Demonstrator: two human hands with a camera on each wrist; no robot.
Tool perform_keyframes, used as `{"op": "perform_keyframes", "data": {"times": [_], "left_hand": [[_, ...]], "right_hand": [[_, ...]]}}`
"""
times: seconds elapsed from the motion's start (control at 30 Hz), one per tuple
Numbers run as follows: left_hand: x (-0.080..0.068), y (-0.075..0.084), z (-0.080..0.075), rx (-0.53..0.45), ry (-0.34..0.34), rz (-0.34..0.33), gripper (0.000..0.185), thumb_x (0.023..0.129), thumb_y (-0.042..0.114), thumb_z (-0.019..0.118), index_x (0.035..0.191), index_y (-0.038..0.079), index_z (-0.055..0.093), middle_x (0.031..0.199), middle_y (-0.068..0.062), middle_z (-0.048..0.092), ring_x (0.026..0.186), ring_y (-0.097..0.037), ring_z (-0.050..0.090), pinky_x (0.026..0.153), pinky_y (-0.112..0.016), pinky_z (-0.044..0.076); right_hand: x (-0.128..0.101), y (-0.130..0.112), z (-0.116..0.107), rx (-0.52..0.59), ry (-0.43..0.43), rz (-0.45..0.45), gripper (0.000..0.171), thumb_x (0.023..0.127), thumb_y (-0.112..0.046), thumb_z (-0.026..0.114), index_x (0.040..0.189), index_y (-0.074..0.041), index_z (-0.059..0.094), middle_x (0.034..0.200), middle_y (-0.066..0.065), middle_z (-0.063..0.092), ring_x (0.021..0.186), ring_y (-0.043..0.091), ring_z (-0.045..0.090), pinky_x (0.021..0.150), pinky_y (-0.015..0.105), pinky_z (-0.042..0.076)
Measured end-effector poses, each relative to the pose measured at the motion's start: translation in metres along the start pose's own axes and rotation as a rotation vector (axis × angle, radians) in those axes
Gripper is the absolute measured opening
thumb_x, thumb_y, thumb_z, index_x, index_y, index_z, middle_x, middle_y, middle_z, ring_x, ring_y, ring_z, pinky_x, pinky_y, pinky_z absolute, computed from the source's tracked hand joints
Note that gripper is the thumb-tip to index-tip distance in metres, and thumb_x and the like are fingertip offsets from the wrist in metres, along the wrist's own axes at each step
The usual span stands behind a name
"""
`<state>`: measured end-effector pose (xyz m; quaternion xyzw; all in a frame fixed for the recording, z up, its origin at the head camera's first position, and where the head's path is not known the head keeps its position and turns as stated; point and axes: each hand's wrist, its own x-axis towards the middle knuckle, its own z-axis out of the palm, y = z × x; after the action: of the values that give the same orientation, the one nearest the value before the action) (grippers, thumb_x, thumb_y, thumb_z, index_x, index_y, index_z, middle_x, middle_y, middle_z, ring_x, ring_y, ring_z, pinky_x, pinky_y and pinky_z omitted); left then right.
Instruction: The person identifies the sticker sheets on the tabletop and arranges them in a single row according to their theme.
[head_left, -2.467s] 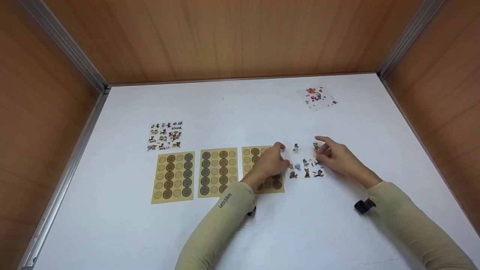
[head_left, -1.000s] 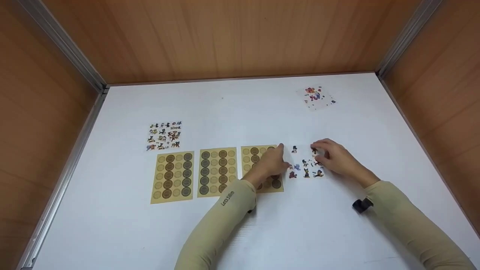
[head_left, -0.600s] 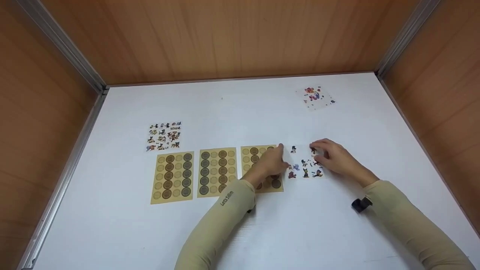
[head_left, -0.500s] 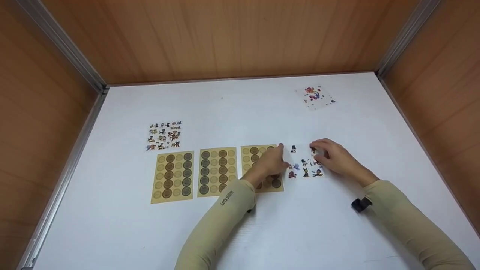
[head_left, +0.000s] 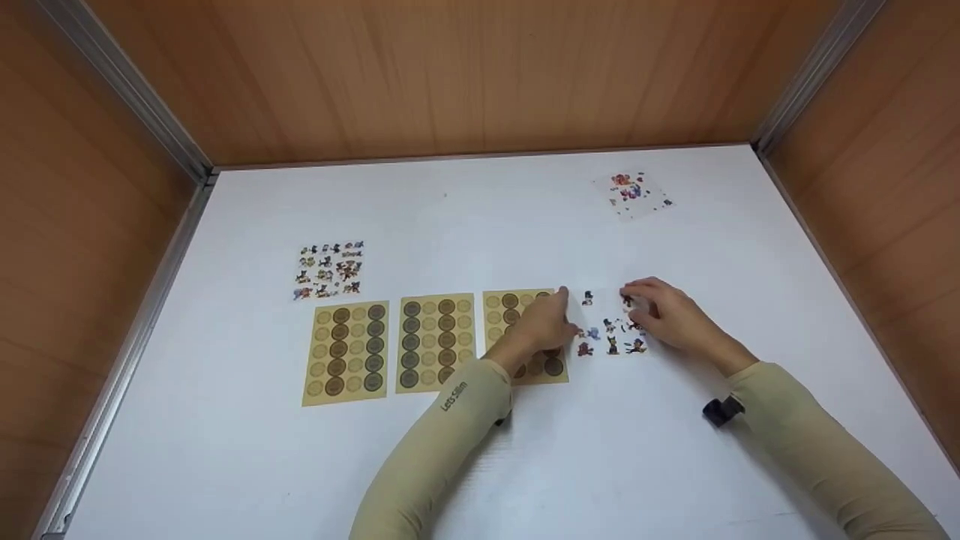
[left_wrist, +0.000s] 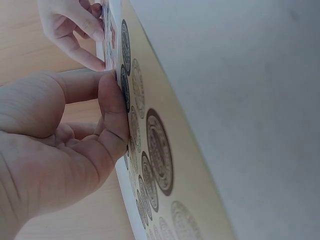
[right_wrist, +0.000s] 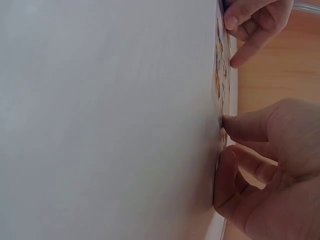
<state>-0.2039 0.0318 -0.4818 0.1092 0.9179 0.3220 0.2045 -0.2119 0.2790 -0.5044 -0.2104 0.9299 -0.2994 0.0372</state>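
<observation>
A clear sticker sheet (head_left: 613,346) with small cartoon figures lies on the white table, right of three tan sheets of round coin-like prints. My left hand (head_left: 536,326) reaches over the rightmost tan sheet (head_left: 495,305); its index finger and thumb, spread apart, touch the clear sheet's left edge. On the opposite side, my right hand (head_left: 675,315) rests its thumb and fingertips on the sheet's right part, covering some figures. In the right wrist view, that thumb (right_wrist: 250,125) presses near the sheet's edge, apart from the bent fingers. Neither hand pinches anything visible.
Two more tan sheets, the middle one (head_left: 437,345) and the leftmost one (head_left: 346,352), lie in a row leftward. Another clear figure sheet (head_left: 328,271) lies behind them. A tilted clear sheet (head_left: 632,195) lies at the back right. Wooden panels (head_left: 480,82) enclose the table.
Since the earliest frame, my right fingers have moved slightly leftward and down onto the sheet's upper right, and my left index has straightened along its left edge. Over the last half second, both hands stay still.
</observation>
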Motion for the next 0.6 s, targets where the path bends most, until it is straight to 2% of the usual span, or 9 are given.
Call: {"op": "perform_keyframes", "data": {"times": [0.2, 0.33, 0.5, 0.6], "left_hand": [[0.001, 0.000, -0.002, 0.012, -0.006, 0.023, 0.075, 0.099, 0.017, 0.067, 0.159, 0.001, 0.026, 0.128, -0.015, 0.066, 0.071, -0.011, 0.058, 0.065, -0.022, 0.051], [0.002, 0.000, -0.005, 0.035, -0.019, 0.042, 0.077, 0.098, 0.017, 0.068, 0.159, 0.001, 0.026, 0.119, -0.014, 0.068, 0.074, -0.014, 0.060, 0.069, -0.025, 0.053], [0.001, 0.000, -0.011, -0.005, -0.041, 0.068, 0.074, 0.097, 0.017, 0.069, 0.159, 0.004, 0.029, 0.127, -0.012, 0.066, 0.094, -0.015, 0.063, 0.094, -0.027, 0.052], [0.001, 0.002, -0.017, -0.057, -0.060, 0.116, 0.072, 0.098, 0.017, 0.068, 0.158, 0.005, 0.032, 0.116, -0.010, 0.070, 0.093, -0.016, 0.065, 0.092, -0.028, 0.054]], "right_hand": [[-0.001, -0.003, -0.001, 0.001, 0.008, 0.000, 0.039, 0.097, -0.005, 0.066, 0.135, 0.001, 0.062, 0.136, 0.018, 0.058, 0.078, 0.016, 0.053, 0.067, 0.030, 0.046], [-0.001, -0.005, -0.003, 0.013, 0.012, -0.005, 0.040, 0.097, -0.005, 0.067, 0.136, 0.002, 0.061, 0.132, 0.017, 0.060, 0.078, 0.016, 0.053, 0.066, 0.029, 0.046], [-0.001, -0.005, -0.005, 0.027, 0.001, -0.009, 0.042, 0.096, -0.005, 0.069, 0.137, 0.002, 0.061, 0.129, 0.016, 0.062, 0.076, 0.016, 0.053, 0.064, 0.027, 0.045], [-0.002, -0.007, -0.009, 0.046, 0.002, -0.005, 0.043, 0.096, -0.005, 0.068, 0.138, 0.002, 0.059, 0.131, 0.017, 0.061, 0.080, 0.018, 0.057, 0.065, 0.025, 0.048]]}}
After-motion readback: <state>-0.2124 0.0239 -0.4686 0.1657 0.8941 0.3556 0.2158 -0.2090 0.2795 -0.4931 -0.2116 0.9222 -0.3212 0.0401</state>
